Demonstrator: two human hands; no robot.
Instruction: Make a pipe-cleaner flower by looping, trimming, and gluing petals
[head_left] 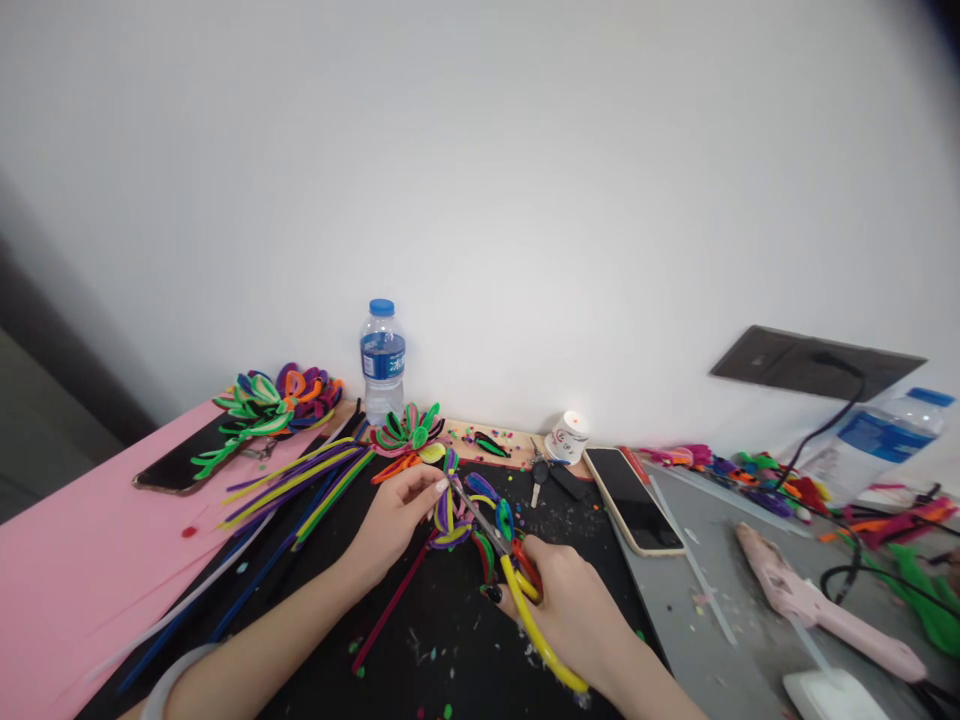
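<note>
My left hand [401, 515] pinches the end of a looped pipe cleaner piece [448, 525] in purple, yellow and green. My right hand [566, 600] grips scissors [536, 630] with yellow handles. Their metal blades point up and left, and the tips reach the pipe cleaner right beside my left fingertips. Blue, green and red pipe cleaner loops [504, 518] lie just behind the blades. A dark red pipe cleaner [394, 610] slants across the black mat below my left hand.
Loose pipe cleaners [300, 490] and a phone [187, 455] under pipe cleaner flowers lie left. A water bottle [382, 365] stands by the wall. Right are keys [538, 480], a paper cup [568, 437], another phone [634, 500] and a pink glue gun [825, 605] with a cord.
</note>
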